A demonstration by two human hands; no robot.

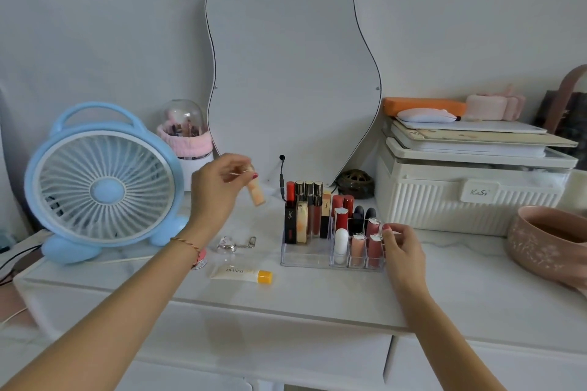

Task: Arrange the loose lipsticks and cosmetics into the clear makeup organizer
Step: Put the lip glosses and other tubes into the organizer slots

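Note:
The clear makeup organizer (305, 255) stands in the middle of the white dresser top, with several lipsticks and lip glosses upright in its slots. My left hand (219, 187) is raised to the left of it and pinches a peach-coloured tube (256, 194) by its top, so the tube hangs tilted above the table. My right hand (401, 247) rests against the organizer's right side, fingers curled around its front right corner. A white cream tube with a yellow cap (243, 273) lies flat in front left of the organizer.
A blue desk fan (101, 187) stands at the left. A wavy mirror (292, 73) leans on the wall behind. A keychain (235, 244) and a small round tin (200, 259) lie by my left wrist. A cream storage box (470, 194) and a pink bowl (546, 244) sit right.

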